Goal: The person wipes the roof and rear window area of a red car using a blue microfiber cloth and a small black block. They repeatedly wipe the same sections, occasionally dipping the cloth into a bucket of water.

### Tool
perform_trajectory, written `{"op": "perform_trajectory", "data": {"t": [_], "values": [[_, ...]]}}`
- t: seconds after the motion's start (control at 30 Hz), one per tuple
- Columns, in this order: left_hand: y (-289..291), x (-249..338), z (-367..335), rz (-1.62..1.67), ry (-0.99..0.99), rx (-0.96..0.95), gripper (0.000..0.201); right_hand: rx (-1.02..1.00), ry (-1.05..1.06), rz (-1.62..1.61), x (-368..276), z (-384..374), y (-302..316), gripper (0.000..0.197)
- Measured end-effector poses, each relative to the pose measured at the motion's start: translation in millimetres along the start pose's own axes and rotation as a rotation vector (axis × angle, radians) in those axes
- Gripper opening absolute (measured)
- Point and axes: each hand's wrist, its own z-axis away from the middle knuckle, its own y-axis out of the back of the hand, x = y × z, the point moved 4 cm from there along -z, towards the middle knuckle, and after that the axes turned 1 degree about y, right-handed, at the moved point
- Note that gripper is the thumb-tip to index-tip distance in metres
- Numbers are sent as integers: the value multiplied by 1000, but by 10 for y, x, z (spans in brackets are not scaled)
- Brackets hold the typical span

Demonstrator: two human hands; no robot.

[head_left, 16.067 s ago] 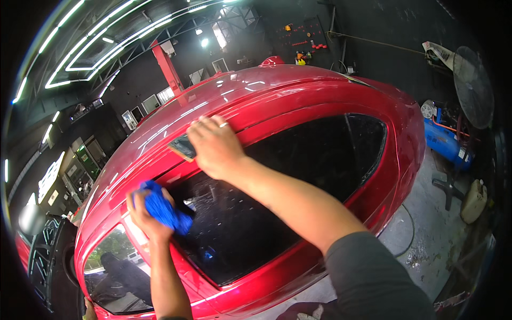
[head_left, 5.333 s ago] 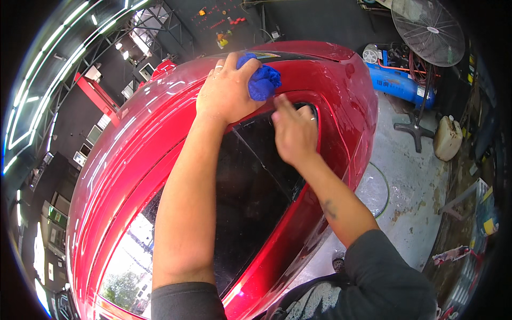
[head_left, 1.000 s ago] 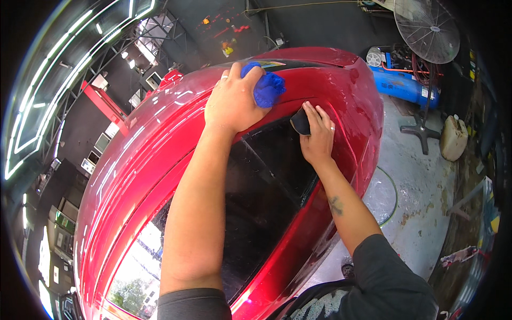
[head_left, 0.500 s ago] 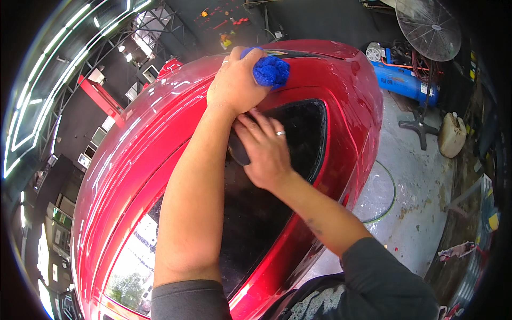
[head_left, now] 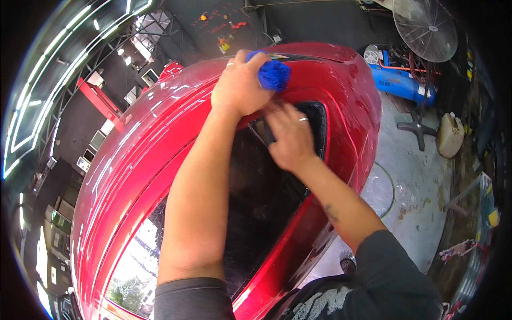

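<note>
My left hand (head_left: 241, 88) is closed around a bunched blue cloth (head_left: 274, 75) on the red bodywork, just above the side window. A ring shows on one finger. Close below it, my right hand (head_left: 292, 136), slightly smeared by motion and also wearing a ring, holds a dark pad (head_left: 265, 130) against the black window glass (head_left: 256, 197). The pad is mostly hidden under my fingers, so its exact kind does not show. The red car (head_left: 144, 165) fills the middle of the view, its paint glossy and wet-looking toward the rear.
Past the car's right end are a blue compressor tank (head_left: 400, 82), a standing fan (head_left: 425, 29) and a whitish plastic jug (head_left: 450, 135). A thin green hose (head_left: 393, 186) curves over the grey floor (head_left: 418, 213). Light strips (head_left: 48, 69) glow at the upper left.
My right hand has slid right and slightly upward along the glass with the dark pad. My left hand and the blue cloth have shifted only a little.
</note>
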Motion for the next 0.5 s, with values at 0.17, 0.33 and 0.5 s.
{"op": "perform_trajectory", "data": {"t": [0.17,0.33,0.5], "values": [[-23,-18,24,-16,-8,0,61,-27,-113,50,97,-34,-126,71],[13,-10,74,1,21,-17,65,-107,104,-81,-460,-48,36,75],[48,99,-20,-7,-13,-3,64,20,-295,157,1175,255,-67,71]]}}
